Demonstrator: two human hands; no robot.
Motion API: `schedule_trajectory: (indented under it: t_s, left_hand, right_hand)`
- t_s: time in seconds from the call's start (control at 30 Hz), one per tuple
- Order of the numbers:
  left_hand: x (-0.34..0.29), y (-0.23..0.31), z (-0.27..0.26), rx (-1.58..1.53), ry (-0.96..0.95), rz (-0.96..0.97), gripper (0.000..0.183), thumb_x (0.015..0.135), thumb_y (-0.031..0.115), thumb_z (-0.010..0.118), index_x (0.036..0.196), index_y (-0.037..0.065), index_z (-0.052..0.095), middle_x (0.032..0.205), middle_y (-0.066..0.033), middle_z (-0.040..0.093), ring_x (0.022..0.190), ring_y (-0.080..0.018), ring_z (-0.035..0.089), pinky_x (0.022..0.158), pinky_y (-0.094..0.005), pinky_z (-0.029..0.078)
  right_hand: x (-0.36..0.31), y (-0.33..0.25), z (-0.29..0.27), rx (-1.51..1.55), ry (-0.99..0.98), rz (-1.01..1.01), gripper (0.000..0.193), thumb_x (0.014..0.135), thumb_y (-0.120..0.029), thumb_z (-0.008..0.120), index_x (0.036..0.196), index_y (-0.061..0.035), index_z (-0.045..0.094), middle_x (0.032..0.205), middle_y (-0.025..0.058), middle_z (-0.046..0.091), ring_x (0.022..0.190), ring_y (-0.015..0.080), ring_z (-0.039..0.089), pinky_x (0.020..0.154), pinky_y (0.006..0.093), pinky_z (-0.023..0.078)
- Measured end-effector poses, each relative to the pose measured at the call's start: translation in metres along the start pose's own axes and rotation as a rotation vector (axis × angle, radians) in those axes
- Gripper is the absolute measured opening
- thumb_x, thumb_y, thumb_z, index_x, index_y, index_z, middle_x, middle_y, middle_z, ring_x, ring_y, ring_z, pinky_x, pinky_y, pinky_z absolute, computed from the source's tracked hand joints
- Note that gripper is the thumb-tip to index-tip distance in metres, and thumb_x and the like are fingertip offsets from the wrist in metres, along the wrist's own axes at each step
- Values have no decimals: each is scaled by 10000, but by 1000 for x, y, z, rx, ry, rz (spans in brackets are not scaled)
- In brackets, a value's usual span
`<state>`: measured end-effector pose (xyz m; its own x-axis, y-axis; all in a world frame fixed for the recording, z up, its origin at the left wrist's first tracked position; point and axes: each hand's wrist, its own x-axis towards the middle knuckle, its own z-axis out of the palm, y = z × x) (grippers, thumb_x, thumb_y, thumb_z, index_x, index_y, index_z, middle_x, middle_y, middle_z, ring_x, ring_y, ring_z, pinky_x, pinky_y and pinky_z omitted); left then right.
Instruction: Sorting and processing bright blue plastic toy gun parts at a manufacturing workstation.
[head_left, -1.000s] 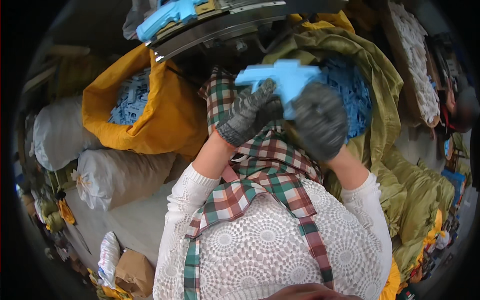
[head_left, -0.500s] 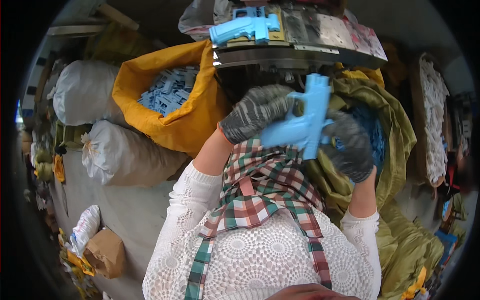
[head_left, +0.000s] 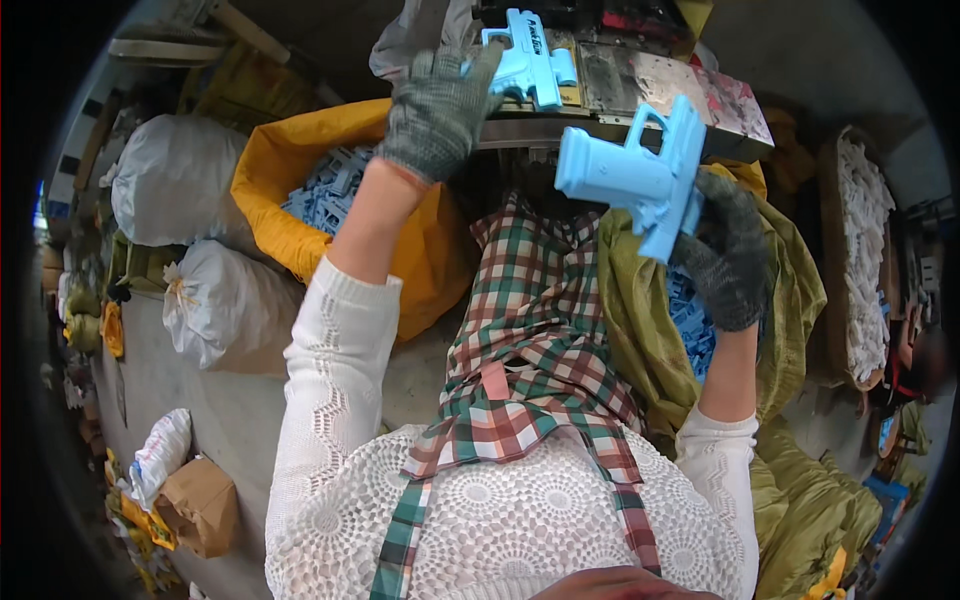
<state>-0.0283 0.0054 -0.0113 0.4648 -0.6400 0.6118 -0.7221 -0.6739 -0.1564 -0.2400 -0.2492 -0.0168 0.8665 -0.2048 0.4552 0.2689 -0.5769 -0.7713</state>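
My right hand [head_left: 728, 250], in a dark grey knit glove, holds a light blue plastic toy pistol [head_left: 640, 170] over the olive sack, its grip pointing left. In a matching glove, my left hand [head_left: 440, 115] reaches to the work fixture at the back and closes on the grip of a second light blue toy pistol [head_left: 540, 70]. This one sits tilted on the fixture's yellowish plate and carries black printing along its side. Part of its grip is hidden by my left fingers.
A yellow sack [head_left: 270, 215] of blue plastic parts stands at left, beside two stuffed white sacks [head_left: 175, 180]. An olive sack [head_left: 640, 310] with blue parts stands at right. The metal machine bed [head_left: 650, 85] spans the back. A long box of white pieces [head_left: 860, 260] is far right.
My left hand has let go of the first toy pistol and moved up and left to the one on the fixture, which now sits turned. My right hand keeps the first one, now turned.
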Motion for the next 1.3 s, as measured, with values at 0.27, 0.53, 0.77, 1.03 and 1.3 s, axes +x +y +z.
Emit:
schedule_trajectory:
  t_s: [0.27, 0.53, 0.77, 1.03, 1.3]
  left_hand:
    - [-138, -56, -8, 169, 68, -506, 634, 783, 332, 711, 1285, 14, 492, 1196, -212, 561, 1125, -375, 515, 985, -473, 393]
    - [-180, -60, -28, 33, -115, -518, 714, 818, 293, 693, 1383, -21, 391, 1339, -282, 464, 1232, -436, 442, 1055, -489, 338]
    - [-154, 9, 7, -474, -63, -378, 547, 856, 138, 668, 1338, -23, 464, 1292, -217, 547, 1178, -360, 532, 1014, -402, 406]
    - [-127, 106, 35, -1159, -481, -450, 584, 873, 108, 659, 1403, 54, 420, 1293, -151, 566, 1182, -212, 555, 971, -325, 451]
    - [-97, 177, 68, -1194, -574, -176, 761, 855, 278, 688, 1425, -43, 300, 1394, -259, 400, 1300, -362, 397, 1087, -400, 327]
  right_hand:
    - [116, 28, 51, -85, -241, -337, 424, 790, -163, 737, 1197, -116, 627, 1206, 113, 618, 1111, 266, 601, 940, 365, 503]
    - [145, 37, 75, -333, -142, -539, 397, 868, -208, 671, 1243, -96, 602, 1254, 111, 605, 1204, 263, 536, 1027, 384, 423]
    - [3, 85, -12, -555, 26, -127, 574, 781, -181, 751, 1301, -58, 543, 1316, 154, 555, 1256, 307, 496, 1052, 409, 387]
    - [-116, 180, -156, -1602, 75, 842, 828, 796, -378, 631, 1501, -164, 255, 1531, 150, 293, 1417, 343, 254, 1137, 545, 163]
    - [-185, 180, -224, -367, -18, 734, 504, 798, -231, 679, 1236, 2, 592, 1218, 126, 616, 1135, 250, 563, 961, 326, 439]
